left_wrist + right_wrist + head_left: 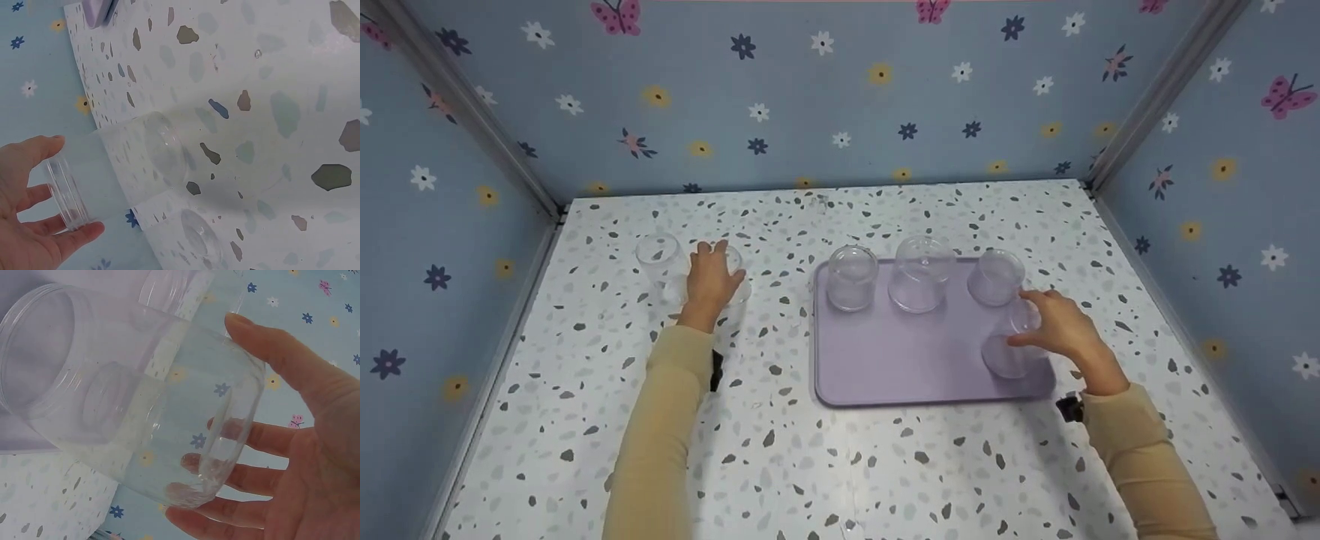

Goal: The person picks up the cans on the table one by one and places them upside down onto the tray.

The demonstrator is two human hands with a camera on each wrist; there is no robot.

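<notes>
Left hand: thumb and fingers around the upper end of the left jar, clear, on the speckled table, left of the tray. Outer jar: beside it, farther left. Right hand: thumb and fingers around the upper end of the right jar, mouth down, tray's near right corner. Three jars: row, tray's far side.

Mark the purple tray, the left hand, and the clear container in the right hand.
Purple tray [896,356]: head view, bare surface.
Left hand [710,282]: head view, its back.
Clear container [147,396]: right wrist view, side wall.
</notes>
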